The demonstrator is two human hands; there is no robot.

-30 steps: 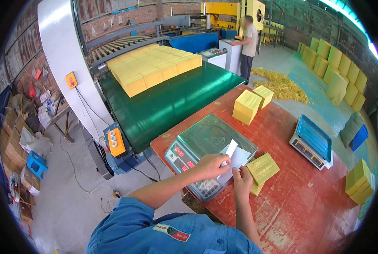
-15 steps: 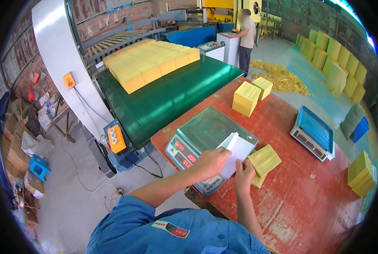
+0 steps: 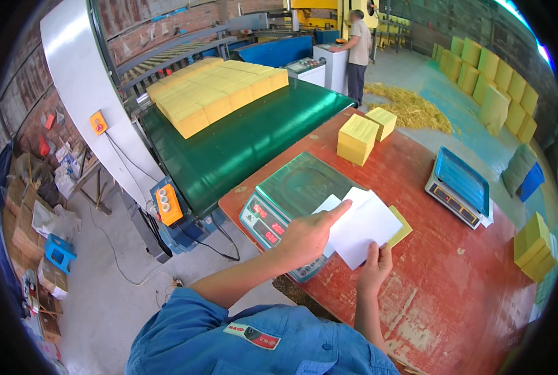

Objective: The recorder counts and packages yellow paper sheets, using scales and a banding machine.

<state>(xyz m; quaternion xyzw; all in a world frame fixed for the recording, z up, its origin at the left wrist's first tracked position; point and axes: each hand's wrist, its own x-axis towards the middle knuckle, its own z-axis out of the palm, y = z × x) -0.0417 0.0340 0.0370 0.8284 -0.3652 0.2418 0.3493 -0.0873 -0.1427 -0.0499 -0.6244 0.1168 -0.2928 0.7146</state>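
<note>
My left hand (image 3: 307,239) is closed on the left part of some white paper sheets (image 3: 363,226), thumb on top. The thumb and fingers of my right hand (image 3: 375,265) pinch the same sheets at the lower right. The sheets are fanned a little, one showing behind the others at the left. They are held over the right side of a digital weighing scale (image 3: 301,178), whose red display is lit. A stack of yellow paper (image 3: 402,226) on the table is partly hidden behind the sheets.
Two yellow paper blocks (image 3: 356,142) stand at the far side of the red table (image 3: 441,275). A second scale with a blue tray (image 3: 462,179) is at the right. Beyond lies a green conveyor (image 3: 241,134) carrying yellow blocks (image 3: 219,94). A person (image 3: 357,56) stands at a machine.
The white sheets have turned flatter toward me and spread apart, now covering most of the yellow stack. My right hand has shifted slightly right, still gripping the paper.
</note>
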